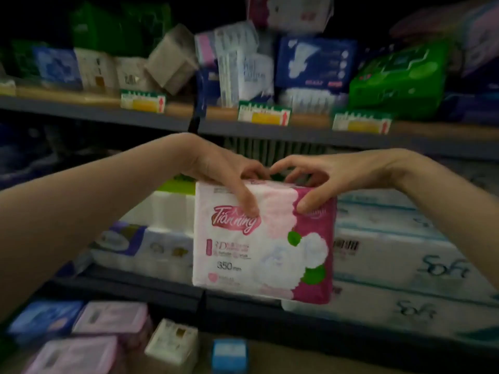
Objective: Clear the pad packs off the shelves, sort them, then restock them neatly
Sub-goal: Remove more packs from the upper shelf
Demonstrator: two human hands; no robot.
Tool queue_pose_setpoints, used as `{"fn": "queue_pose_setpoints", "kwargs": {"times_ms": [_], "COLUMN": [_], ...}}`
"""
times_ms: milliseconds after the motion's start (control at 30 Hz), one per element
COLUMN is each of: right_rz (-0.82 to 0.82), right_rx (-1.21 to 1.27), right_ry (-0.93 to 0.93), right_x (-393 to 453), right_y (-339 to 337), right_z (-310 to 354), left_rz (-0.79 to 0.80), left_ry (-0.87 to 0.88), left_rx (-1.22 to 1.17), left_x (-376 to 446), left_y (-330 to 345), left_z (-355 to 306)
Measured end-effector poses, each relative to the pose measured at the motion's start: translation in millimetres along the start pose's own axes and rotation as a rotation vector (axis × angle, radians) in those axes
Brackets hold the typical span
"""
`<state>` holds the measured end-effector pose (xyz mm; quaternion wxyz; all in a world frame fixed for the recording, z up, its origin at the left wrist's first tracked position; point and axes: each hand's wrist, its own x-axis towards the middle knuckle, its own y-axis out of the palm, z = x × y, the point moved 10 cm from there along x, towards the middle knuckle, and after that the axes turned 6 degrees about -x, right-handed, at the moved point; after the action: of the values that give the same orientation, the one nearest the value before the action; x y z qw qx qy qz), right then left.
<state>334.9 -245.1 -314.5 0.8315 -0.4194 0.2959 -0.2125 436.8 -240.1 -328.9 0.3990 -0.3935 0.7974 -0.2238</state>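
Pad pack (263, 242) in both hands' grip

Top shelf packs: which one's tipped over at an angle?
The beige pack left of centre, leaning diagonally on one corner against the upright beige packs; the other packs beside it sit squarer.

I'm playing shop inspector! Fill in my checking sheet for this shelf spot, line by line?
Surface: upper shelf with price tags.
Job's things: pink and white pad pack, held up at its top edge.
Clutter: jumbled packs on the upper shelf, a green pack tilted; sorted packs below.
Hands: left hand and right hand both grip the pad pack.
Cables: nothing seen.
Surroundings: dim; tissue bundles behind.
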Motion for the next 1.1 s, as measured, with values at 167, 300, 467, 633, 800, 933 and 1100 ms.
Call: {"fn": "queue_pose_setpoints", "kwargs": {"times_ms": [167,300,467,633,800,933,1100], "right_rz": [0.035,0.089,0.173,0.050,0.189,-0.114,-1.040], "right_rx": [-0.034,-0.164,-0.501,-0.691,-0.563,-0.493,-0.835], "right_ry": [0.090,0.147,0.277,0.255,0.380,0.234,-0.207], "right_x": [37.9,49.4,47.4,44.3,39.1,40.4,-63.3], "right_y": [119.9,198.4,277.3,333.1,355.5,236.6,5.3], "right_z": [-42.3,-99.4,-168.3,-188.6,-209.1,-166.6,-52.8], "left_rz": [0.037,-0.011,-0.017,-0.057,-0.125,-0.408,-0.933], "left_ry": [-0.113,-0.098,-0.188,-0.187,-0.099,0.143,0.560], "left_rx": [0.301,0.393,0.349,0.364,0.436,0.489,0.529], "left_x": [40.1,67.2,74.4,82.8,87.1,81.0,32.8], "left_y": [77.7,118.6,150.9,176.2,170.0,108.7,9.9], "left_z": [50.3,96.1,149.1,166.8,140.6,56.6,-72.7]}}
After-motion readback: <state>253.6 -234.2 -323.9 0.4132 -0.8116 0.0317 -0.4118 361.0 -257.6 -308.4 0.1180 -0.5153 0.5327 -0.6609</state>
